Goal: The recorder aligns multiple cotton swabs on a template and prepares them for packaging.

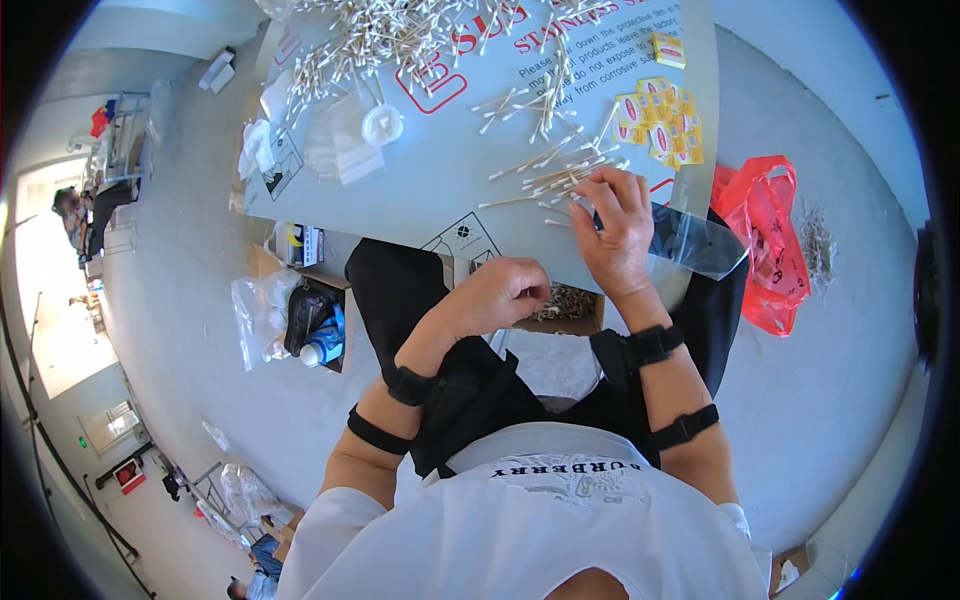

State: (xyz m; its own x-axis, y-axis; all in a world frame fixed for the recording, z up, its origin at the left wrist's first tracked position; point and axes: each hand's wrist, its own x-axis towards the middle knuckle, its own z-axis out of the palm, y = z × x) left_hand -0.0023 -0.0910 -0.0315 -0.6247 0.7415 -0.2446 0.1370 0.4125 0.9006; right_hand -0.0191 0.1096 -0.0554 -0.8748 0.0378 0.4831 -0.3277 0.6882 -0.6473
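Standing next to this setup: the work surface is a grey-white sheet-metal table (420, 190) with its protective film on, red print and little black diamond marks along the near edge. The floor is plain grey concrete, with a bright doorway way off to the person's left.

The right hand (615, 225) is down on the table edge, fingers curled over a clear plastic bag (695, 242) and pinching what looks like a cotton swab at its mouth, though I can't tell exactly what's between the fingertips. The left hand (505, 292) is closed in a loose fist below the table edge, over an open cardboard box (565, 310) with small pale bits in it. Can't see whether it holds anything.

Counts, as best I can: cotton swabs (545, 175), one loose scatter right by the right hand (maybe two dozen) plus a huge heap (380, 40) at the far end, way too many to count. Small yellow packets (660, 125), roughly a dozen in a cluster, one more apart. One round white lid (382, 124). One stack of clear bags (345, 150). One red plastic bag (765, 245) on the floor to the right. One box on the left with a blue bottle (325, 345) inside. Two black straps on each forearm.
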